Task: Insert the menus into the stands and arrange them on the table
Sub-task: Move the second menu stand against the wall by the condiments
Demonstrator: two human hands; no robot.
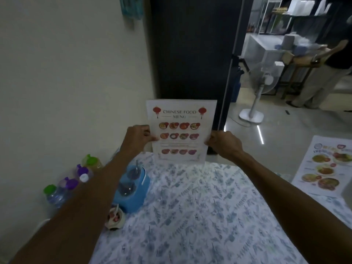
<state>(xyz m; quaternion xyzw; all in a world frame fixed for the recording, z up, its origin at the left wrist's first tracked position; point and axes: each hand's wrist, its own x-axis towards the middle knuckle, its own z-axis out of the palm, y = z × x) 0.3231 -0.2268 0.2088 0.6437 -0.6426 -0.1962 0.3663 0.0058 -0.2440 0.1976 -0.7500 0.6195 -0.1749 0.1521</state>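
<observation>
A white sheet headed "Chinese Food Menu" point(181, 130) stands upright at the far edge of the table point(190, 216), which has a blue-and-white leaf-pattern cloth. My left hand point(139, 138) pinches its left edge and my right hand point(222, 143) pinches its right edge. Whether a clear stand surrounds the sheet I cannot tell. A second menu point(323, 166) with pictures of dishes lies at the table's right edge, apart from both hands.
A blue condiment holder point(133, 187) with jars and a small cup point(114, 218) sit along the table's left side. Bottles point(64, 187) with green and purple caps stand by the wall. A floor fan point(255, 96) and a standing person point(323, 73) are beyond the table.
</observation>
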